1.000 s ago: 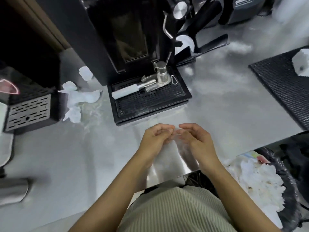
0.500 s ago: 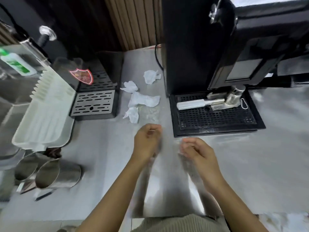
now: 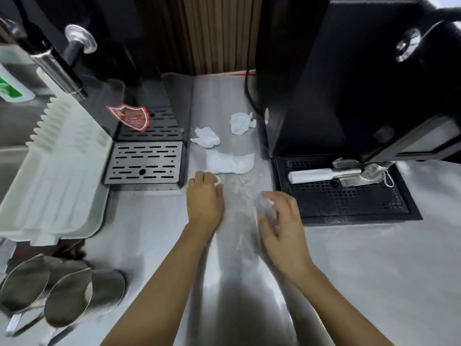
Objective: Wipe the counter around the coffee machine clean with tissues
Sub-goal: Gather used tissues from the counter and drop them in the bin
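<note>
Where the counter (image 3: 349, 258) runs between two machines, in the head view: three loose tissues are seen lying on the steel.
Far tissue (image 3: 241, 123): crumpled, set just beside the left flank of the coffee machine (image 3: 349, 96), near a black cable (image 3: 249, 96).
Middle tissue (image 3: 205, 137): crumpled, laid left of the far one and nearer the person, close to the grey drip tray (image 3: 146, 162).
Flat tissue (image 3: 229, 163): spread out wide, just beyond the fingertips of the left hand (image 3: 204, 198).
Left hand: placed knuckles-up on the counter with the fingers curled down. A tissue wad (image 3: 218, 180) is pinched beneath them, and only a small white edge is shown.
Right hand (image 3: 282, 221): held to the right of the other, near the front left corner of the black drip tray (image 3: 344, 198). The fingers are loosely bent and spread, and nothing is gripped. Whether the steel is touched cannot be told, since the hand is blurred.
Smear (image 3: 239, 186): a streaky patch is seen on the steel between the hands.
Black drip tray: set under the coffee machine, with a white-handled tool (image 3: 311, 174) laid on its grid.
Dish rack (image 3: 55, 171): white, placed left of the grey drip tray.
Metal pitchers (image 3: 64, 295): grouped at the near left, their mouths turned toward the camera.
</note>
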A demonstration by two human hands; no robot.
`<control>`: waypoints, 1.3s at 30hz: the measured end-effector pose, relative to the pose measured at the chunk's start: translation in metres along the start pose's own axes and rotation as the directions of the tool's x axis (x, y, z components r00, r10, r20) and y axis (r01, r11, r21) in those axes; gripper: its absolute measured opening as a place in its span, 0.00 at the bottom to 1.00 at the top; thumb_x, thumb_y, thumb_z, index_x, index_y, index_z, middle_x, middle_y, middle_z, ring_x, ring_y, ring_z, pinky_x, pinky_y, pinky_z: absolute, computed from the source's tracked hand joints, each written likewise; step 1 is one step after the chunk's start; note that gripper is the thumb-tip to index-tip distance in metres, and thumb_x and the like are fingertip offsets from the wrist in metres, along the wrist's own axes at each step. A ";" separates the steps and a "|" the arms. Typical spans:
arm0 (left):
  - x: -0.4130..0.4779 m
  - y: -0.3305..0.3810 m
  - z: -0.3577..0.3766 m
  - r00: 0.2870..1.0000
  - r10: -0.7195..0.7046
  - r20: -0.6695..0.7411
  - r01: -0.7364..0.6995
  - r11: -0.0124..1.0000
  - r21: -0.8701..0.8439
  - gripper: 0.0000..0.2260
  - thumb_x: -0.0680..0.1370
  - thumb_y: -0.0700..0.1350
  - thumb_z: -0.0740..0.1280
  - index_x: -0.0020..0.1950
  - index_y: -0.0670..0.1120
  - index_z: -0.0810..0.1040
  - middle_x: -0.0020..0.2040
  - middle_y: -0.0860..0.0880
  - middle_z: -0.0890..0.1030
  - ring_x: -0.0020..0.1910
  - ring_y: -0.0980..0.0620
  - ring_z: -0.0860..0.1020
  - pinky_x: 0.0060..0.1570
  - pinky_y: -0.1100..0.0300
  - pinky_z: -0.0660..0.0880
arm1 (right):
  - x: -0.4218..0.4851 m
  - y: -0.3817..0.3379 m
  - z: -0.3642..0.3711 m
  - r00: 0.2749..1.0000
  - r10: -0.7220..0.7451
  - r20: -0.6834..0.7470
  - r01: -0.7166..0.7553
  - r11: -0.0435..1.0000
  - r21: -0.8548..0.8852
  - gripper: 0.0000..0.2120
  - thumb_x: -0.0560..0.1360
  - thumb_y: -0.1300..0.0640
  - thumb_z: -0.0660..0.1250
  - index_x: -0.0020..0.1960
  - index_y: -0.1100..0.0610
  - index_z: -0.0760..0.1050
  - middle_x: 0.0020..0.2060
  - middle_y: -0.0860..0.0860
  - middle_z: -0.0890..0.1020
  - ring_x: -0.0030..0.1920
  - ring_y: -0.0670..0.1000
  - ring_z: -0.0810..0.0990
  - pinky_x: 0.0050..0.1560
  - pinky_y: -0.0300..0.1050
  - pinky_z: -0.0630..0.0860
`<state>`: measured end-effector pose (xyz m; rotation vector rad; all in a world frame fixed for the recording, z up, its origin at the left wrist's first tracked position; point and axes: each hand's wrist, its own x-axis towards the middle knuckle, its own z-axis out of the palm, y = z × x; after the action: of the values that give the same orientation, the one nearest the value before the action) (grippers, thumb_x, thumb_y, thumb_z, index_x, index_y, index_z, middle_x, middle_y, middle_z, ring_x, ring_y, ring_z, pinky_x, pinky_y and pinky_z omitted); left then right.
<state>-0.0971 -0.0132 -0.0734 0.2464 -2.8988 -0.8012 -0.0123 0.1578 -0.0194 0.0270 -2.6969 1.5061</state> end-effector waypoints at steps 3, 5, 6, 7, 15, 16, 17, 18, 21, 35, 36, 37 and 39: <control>-0.003 -0.003 0.002 1.000 -0.010 -0.008 0.010 0.997 -0.076 0.06 0.77 0.41 0.65 0.54 0.42 0.77 0.55 0.45 0.75 0.52 0.43 0.71 0.53 0.50 0.72 | 0.049 -0.012 0.024 0.993 -0.093 0.067 0.108 0.961 -0.253 0.22 0.79 0.58 0.63 0.71 0.47 0.67 0.69 0.51 0.65 0.65 0.52 0.66 0.63 0.43 0.69; -0.005 -0.001 0.004 1.000 -0.020 -0.005 0.019 0.995 -0.095 0.06 0.77 0.41 0.65 0.53 0.42 0.77 0.55 0.46 0.75 0.52 0.44 0.71 0.51 0.50 0.72 | 0.080 -0.018 0.039 0.991 -0.090 0.098 0.122 0.902 -0.413 0.24 0.80 0.55 0.61 0.74 0.44 0.63 0.73 0.53 0.61 0.66 0.55 0.64 0.64 0.50 0.69; -0.005 -0.001 0.004 1.000 -0.021 -0.005 0.020 0.995 -0.097 0.06 0.77 0.41 0.65 0.53 0.42 0.77 0.55 0.46 0.75 0.52 0.44 0.71 0.51 0.50 0.73 | 0.093 -0.019 0.048 0.989 -0.082 0.121 0.130 0.869 -0.478 0.24 0.80 0.53 0.60 0.75 0.43 0.61 0.74 0.54 0.59 0.67 0.56 0.63 0.64 0.52 0.68; -0.004 -0.001 0.004 1.000 -0.019 -0.006 0.018 0.995 -0.096 0.06 0.77 0.40 0.65 0.53 0.42 0.77 0.54 0.45 0.76 0.51 0.44 0.71 0.51 0.50 0.73 | 0.105 -0.019 0.056 0.986 -0.059 0.153 0.132 0.842 -0.523 0.24 0.81 0.50 0.60 0.75 0.43 0.60 0.75 0.54 0.58 0.68 0.57 0.62 0.64 0.53 0.67; -0.002 0.003 -0.004 0.997 -0.038 0.064 0.043 0.996 -0.074 0.07 0.77 0.42 0.63 0.53 0.43 0.76 0.55 0.46 0.74 0.54 0.45 0.70 0.50 0.50 0.74 | 0.122 -0.001 0.071 0.971 0.037 0.236 0.080 0.880 -0.469 0.10 0.80 0.54 0.63 0.56 0.59 0.76 0.57 0.55 0.76 0.60 0.56 0.69 0.57 0.49 0.72; -0.002 0.005 -0.006 0.996 -0.055 0.076 0.060 0.996 -0.061 0.07 0.77 0.42 0.63 0.53 0.43 0.76 0.55 0.46 0.74 0.54 0.46 0.71 0.48 0.50 0.74 | 0.119 -0.001 0.069 0.971 0.034 0.235 0.075 0.896 -0.438 0.08 0.79 0.56 0.64 0.54 0.60 0.76 0.54 0.56 0.77 0.58 0.56 0.71 0.54 0.49 0.73; -0.003 0.007 -0.008 0.993 -0.082 0.084 0.086 0.995 -0.050 0.07 0.77 0.43 0.63 0.53 0.43 0.76 0.54 0.47 0.74 0.53 0.46 0.72 0.47 0.51 0.74 | 0.117 -0.003 0.066 0.972 0.031 0.231 0.065 0.915 -0.398 0.06 0.79 0.58 0.64 0.53 0.61 0.75 0.52 0.56 0.77 0.55 0.56 0.73 0.51 0.49 0.74; -0.005 0.010 -0.010 0.990 -0.113 0.087 0.118 0.992 -0.054 0.07 0.76 0.43 0.63 0.52 0.44 0.76 0.54 0.47 0.74 0.52 0.46 0.73 0.45 0.51 0.74 | 0.115 -0.004 0.062 0.975 0.030 0.220 0.052 0.933 -0.356 0.04 0.78 0.60 0.64 0.51 0.60 0.73 0.50 0.56 0.77 0.52 0.56 0.74 0.49 0.49 0.74; -0.014 0.020 -0.014 0.979 -0.184 0.087 0.195 0.969 -0.151 0.06 0.76 0.45 0.64 0.51 0.45 0.74 0.53 0.49 0.75 0.48 0.48 0.76 0.43 0.53 0.75 | 0.106 -0.008 0.050 0.983 0.037 0.181 0.011 0.966 -0.257 0.04 0.77 0.63 0.64 0.47 0.57 0.69 0.45 0.52 0.76 0.44 0.53 0.75 0.42 0.47 0.72; -0.068 0.109 -0.008 0.984 -0.155 0.091 0.179 0.903 -0.390 0.12 0.76 0.41 0.66 0.59 0.48 0.74 0.55 0.52 0.76 0.49 0.56 0.74 0.47 0.67 0.68 | 0.045 0.024 -0.059 0.998 -0.016 0.058 0.018 0.999 -0.029 0.23 0.75 0.73 0.58 0.59 0.52 0.79 0.51 0.51 0.78 0.46 0.44 0.75 0.48 0.21 0.66; -0.072 0.117 -0.006 0.983 -0.152 0.105 0.181 0.905 -0.386 0.11 0.76 0.41 0.66 0.59 0.48 0.74 0.54 0.52 0.77 0.49 0.55 0.74 0.47 0.66 0.68 | 0.040 0.026 -0.070 0.999 -0.018 0.043 0.019 1.000 -0.024 0.23 0.74 0.73 0.58 0.58 0.53 0.80 0.50 0.50 0.77 0.46 0.44 0.75 0.48 0.21 0.66; -0.075 0.124 -0.003 0.981 -0.147 0.123 0.185 0.901 -0.393 0.11 0.76 0.41 0.66 0.58 0.48 0.75 0.54 0.51 0.78 0.49 0.54 0.75 0.48 0.64 0.70 | 0.035 0.028 -0.081 0.999 -0.021 0.027 0.022 1.000 -0.011 0.22 0.74 0.74 0.58 0.57 0.54 0.81 0.49 0.49 0.77 0.46 0.43 0.75 0.48 0.21 0.66; -0.084 0.142 0.003 0.978 -0.139 0.153 0.192 0.886 -0.422 0.10 0.76 0.39 0.65 0.56 0.48 0.78 0.53 0.50 0.80 0.50 0.53 0.77 0.49 0.62 0.73 | 0.023 0.035 -0.103 1.000 -0.031 -0.001 0.031 0.999 0.009 0.21 0.74 0.74 0.58 0.54 0.55 0.82 0.47 0.49 0.76 0.44 0.43 0.76 0.46 0.24 0.68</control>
<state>-0.0333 0.1243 -0.0091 0.4125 -2.7263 -1.5110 -0.0332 0.2644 0.0064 0.0679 -2.6757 1.5100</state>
